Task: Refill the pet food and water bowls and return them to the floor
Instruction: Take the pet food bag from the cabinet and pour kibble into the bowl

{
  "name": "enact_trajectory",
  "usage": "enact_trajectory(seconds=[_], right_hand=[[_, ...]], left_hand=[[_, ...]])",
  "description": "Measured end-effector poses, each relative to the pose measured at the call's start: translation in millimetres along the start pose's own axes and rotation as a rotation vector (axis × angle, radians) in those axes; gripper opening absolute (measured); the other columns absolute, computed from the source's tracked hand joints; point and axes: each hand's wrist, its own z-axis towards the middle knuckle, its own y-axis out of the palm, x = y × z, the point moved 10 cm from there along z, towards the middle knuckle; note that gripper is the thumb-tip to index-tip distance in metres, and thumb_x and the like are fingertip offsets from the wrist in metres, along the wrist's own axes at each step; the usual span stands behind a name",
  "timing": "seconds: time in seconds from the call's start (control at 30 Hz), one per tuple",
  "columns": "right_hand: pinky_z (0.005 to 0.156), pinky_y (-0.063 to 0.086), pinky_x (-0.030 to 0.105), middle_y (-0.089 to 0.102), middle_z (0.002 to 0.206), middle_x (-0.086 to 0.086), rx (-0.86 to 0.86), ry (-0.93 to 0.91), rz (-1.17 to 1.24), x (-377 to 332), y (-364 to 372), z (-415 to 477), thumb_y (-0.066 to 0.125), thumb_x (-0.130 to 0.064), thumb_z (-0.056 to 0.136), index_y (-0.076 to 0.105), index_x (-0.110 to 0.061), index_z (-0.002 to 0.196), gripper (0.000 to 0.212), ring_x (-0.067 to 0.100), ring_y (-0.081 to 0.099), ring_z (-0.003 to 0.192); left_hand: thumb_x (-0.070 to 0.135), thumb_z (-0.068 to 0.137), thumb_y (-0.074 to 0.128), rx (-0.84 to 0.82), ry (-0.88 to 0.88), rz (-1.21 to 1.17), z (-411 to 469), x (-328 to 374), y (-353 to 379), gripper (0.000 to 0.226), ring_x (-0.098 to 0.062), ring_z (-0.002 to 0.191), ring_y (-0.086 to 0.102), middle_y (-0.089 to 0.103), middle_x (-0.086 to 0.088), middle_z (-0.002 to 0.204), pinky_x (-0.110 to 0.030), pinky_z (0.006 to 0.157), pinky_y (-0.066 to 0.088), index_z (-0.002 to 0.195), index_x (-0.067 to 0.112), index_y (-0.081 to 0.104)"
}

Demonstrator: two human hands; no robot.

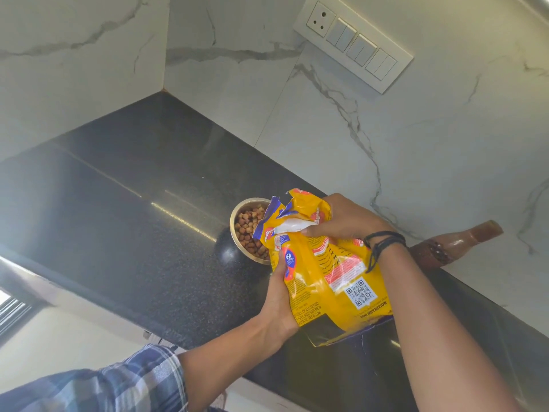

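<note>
A yellow dog food bag with a torn purple top is held over the black counter. My left hand grips the bag's left side low down. My right hand grips the crumpled top of the bag, thumb pressed on its white inner fold. Just behind the bag's open mouth stands a steel bowl on the counter, holding brown kibble. The bag hides the bowl's right part. No water bowl is in sight.
A brown bottle lies on its side against the marble wall to the right of my right wrist. A white switch panel sits on the wall above. The counter's front edge runs diagonally at lower left.
</note>
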Motion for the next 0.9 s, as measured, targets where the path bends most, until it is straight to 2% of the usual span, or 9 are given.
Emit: enact_trajectory(seconds=[0.07, 0.17, 0.3, 0.4, 0.5, 0.63, 0.8, 0.9], right_hand=[[0.082, 0.055, 0.033, 0.070, 0.096, -0.002, 0.000, -0.002, 0.005, -3, -1, -1, 0.082, -0.033, 0.080, 0.067, -0.028, 0.102, 0.027, 0.019, 0.069, 0.089], [0.082, 0.056, 0.034, 0.074, 0.100, 0.000, -0.038, 0.019, -0.008, -5, 4, -1, 0.082, -0.038, 0.079, 0.070, -0.025, 0.107, 0.033, 0.019, 0.071, 0.092], [0.087, 0.057, 0.038, 0.076, 0.106, 0.003, -0.052, 0.031, -0.080, -7, 9, 4, 0.083, -0.042, 0.076, 0.072, -0.021, 0.112, 0.043, 0.019, 0.071, 0.092], [0.089, 0.057, 0.039, 0.074, 0.110, 0.007, -0.013, 0.020, -0.106, -8, 4, 5, 0.084, -0.032, 0.077, 0.071, -0.017, 0.112, 0.040, 0.024, 0.070, 0.096], [0.081, 0.053, 0.032, 0.072, 0.102, 0.004, 0.023, -0.004, -0.113, -10, 0, 4, 0.084, -0.024, 0.079, 0.069, -0.021, 0.101, 0.027, 0.022, 0.069, 0.091], [0.062, 0.045, 0.021, 0.067, 0.089, -0.003, 0.030, -0.030, -0.107, -10, 0, 3, 0.082, -0.021, 0.081, 0.063, -0.029, 0.085, 0.021, 0.006, 0.061, 0.072], [0.068, 0.048, 0.024, 0.066, 0.091, -0.006, 0.055, -0.020, -0.026, 0, -3, -1, 0.080, -0.025, 0.082, 0.064, -0.029, 0.098, 0.023, 0.009, 0.063, 0.078], [0.076, 0.050, 0.029, 0.068, 0.094, -0.003, 0.076, -0.033, 0.034, 8, -5, -7, 0.081, -0.023, 0.081, 0.065, -0.029, 0.100, 0.025, 0.016, 0.067, 0.085]], left_hand=[[0.055, 0.094, 0.048, 0.021, 0.019, 0.006, 2, 4, -3, 0.058, -0.038, 0.081, 0.075, 0.075, -0.021, 0.102, -0.054, 0.068, 0.061, 0.094, 0.007, 0.081], [0.062, 0.093, 0.043, 0.026, 0.037, 0.012, 2, 6, -2, 0.064, -0.036, 0.086, 0.075, 0.075, -0.018, 0.104, -0.054, 0.085, 0.054, 0.093, 0.011, 0.082], [0.061, 0.095, 0.043, 0.015, 0.051, 0.023, 4, 7, -2, 0.063, -0.035, 0.088, 0.074, 0.075, -0.017, 0.105, -0.054, 0.092, 0.048, 0.091, 0.012, 0.082], [0.060, 0.096, 0.045, 0.019, 0.057, 0.023, 6, 9, -4, 0.059, -0.036, 0.091, 0.074, 0.074, -0.018, 0.109, -0.055, 0.091, 0.050, 0.101, 0.011, 0.079], [0.058, 0.096, 0.047, 0.024, 0.040, 0.028, 6, 9, -5, 0.057, -0.038, 0.094, 0.073, 0.072, -0.020, 0.115, -0.055, 0.087, 0.055, 0.115, 0.010, 0.071], [0.057, 0.095, 0.047, 0.040, 0.031, 0.026, 5, 7, -7, 0.058, -0.037, 0.090, 0.074, 0.073, -0.020, 0.110, -0.053, 0.081, 0.058, 0.101, 0.008, 0.078], [0.057, 0.095, 0.049, 0.051, 0.027, 0.054, 3, 8, -6, 0.056, -0.037, 0.091, 0.074, 0.073, -0.020, 0.113, -0.054, 0.077, 0.060, 0.118, 0.010, 0.069], [0.054, 0.096, 0.047, 0.048, 0.022, 0.071, 0, 6, -5, 0.053, -0.036, 0.082, 0.075, 0.075, -0.020, 0.102, -0.052, 0.065, 0.062, 0.112, 0.009, 0.068]])
